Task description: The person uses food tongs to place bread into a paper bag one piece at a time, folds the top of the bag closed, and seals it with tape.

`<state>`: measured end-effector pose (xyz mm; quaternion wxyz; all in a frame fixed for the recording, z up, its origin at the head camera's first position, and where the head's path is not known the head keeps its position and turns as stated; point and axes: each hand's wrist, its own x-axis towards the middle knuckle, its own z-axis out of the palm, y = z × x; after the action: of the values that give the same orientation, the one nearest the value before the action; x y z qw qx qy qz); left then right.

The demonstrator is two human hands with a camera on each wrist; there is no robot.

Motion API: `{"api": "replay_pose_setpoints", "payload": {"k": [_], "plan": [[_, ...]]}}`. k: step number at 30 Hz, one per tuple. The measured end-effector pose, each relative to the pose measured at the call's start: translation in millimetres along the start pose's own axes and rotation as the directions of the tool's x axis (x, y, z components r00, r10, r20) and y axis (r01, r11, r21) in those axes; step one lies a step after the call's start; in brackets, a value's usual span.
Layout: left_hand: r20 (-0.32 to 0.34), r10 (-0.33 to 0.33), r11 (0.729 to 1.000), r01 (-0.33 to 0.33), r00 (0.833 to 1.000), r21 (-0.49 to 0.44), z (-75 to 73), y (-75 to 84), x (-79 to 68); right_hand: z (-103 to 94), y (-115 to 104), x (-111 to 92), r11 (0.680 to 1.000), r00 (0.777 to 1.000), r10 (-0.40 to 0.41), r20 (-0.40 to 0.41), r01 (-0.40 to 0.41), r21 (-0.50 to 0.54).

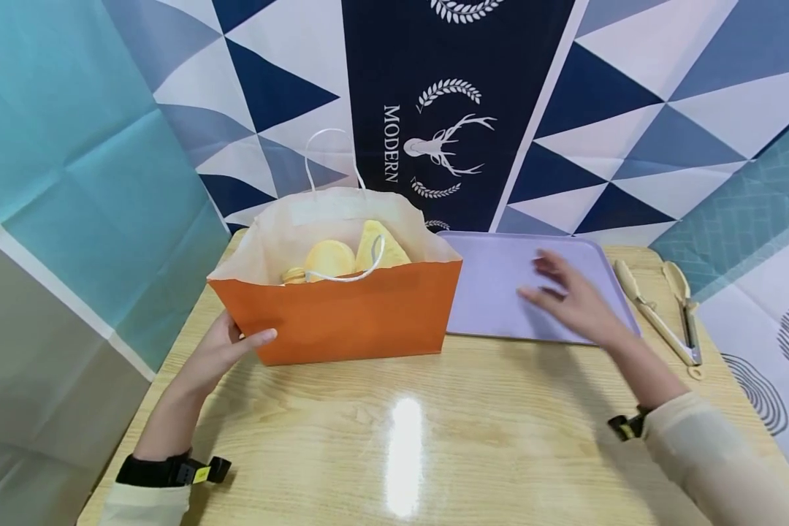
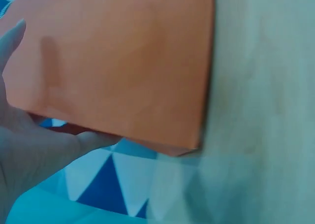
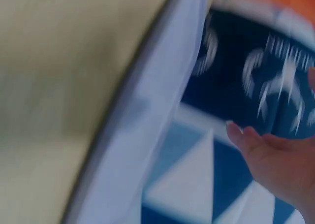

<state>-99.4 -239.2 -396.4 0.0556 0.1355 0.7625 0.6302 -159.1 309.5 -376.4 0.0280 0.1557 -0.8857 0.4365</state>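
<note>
An orange paper bag (image 1: 355, 314) with a pale inside and white cord handles stands at the left of the table, its mouth spread. Inside it show a round yellow piece (image 1: 331, 258), a yellow wedge (image 1: 383, 248) and a small ridged yellow piece (image 1: 294, 275) like a macaron; their lower parts are hidden. My left hand (image 1: 220, 352) holds the bag's left side, thumb across the front and fingers round the corner, partly hidden. Over the lilac tray (image 1: 486, 292) my right hand (image 1: 575, 299) hovers with nothing in it, fingers loosely bent and blurred.
Two pairs of beige-tipped tongs (image 1: 654, 314) lie right of the tray near the table's right edge. A patterned cloth (image 1: 289, 80) hangs behind the wooden table (image 1: 315, 438), and more cloth covers the left side.
</note>
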Motion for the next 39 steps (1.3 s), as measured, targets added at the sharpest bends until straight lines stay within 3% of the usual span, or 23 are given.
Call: {"api": "replay_pose_setpoints", "payload": {"k": [2, 5, 10, 15, 22, 27, 33, 39], "plan": [[-0.026, -0.043, 0.999, 0.043, 0.999, 0.004, 3.4, -6.0, -1.8, 31.9, -13, -5, 0.997, 0.994, -0.058, 0.092, 0.053, 0.050], [-0.048, -0.109, 0.994, 0.107, 0.993, -0.025, 8.2, -14.4, -4.3, 73.1, -28, -13, 0.990, 0.966, -0.121, 0.229, 0.103, 0.092], [-0.057, -0.194, 0.979, 0.190, 0.979, -0.068, 15.5, -23.4, -6.5, 114.6, -51, -23, 0.968, 0.918, -0.173, 0.356, 0.092, 0.234], [-0.062, -0.235, 0.970, 0.230, 0.970, -0.077, 18.5, -25.1, -6.1, 125.2, -66, -27, 0.947, 0.922, -0.164, 0.352, 0.047, 0.318], [-0.080, -0.216, 0.969, 0.203, 0.973, -0.143, 7.7, -24.9, 2.2, 143.7, -53, -11, 0.941, 0.926, -0.130, 0.353, 0.003, 0.339], [-0.098, -0.251, 0.951, 0.226, 0.963, -0.212, -0.9, -27.7, 15.9, 153.8, -52, 9, 0.922, 0.932, -0.112, 0.343, -0.031, 0.385], [-0.097, -0.238, 0.939, 0.204, 0.966, -0.275, -9.3, -33.0, 35.7, 160.3, -53, 37, 0.901, 0.943, -0.006, 0.332, -0.139, 0.411], [-0.090, -0.239, 0.938, 0.206, 0.967, -0.280, -17.2, -37.9, 56.7, 167.9, -50, 61, 0.891, 0.955, 0.013, 0.298, -0.146, 0.430]]}}
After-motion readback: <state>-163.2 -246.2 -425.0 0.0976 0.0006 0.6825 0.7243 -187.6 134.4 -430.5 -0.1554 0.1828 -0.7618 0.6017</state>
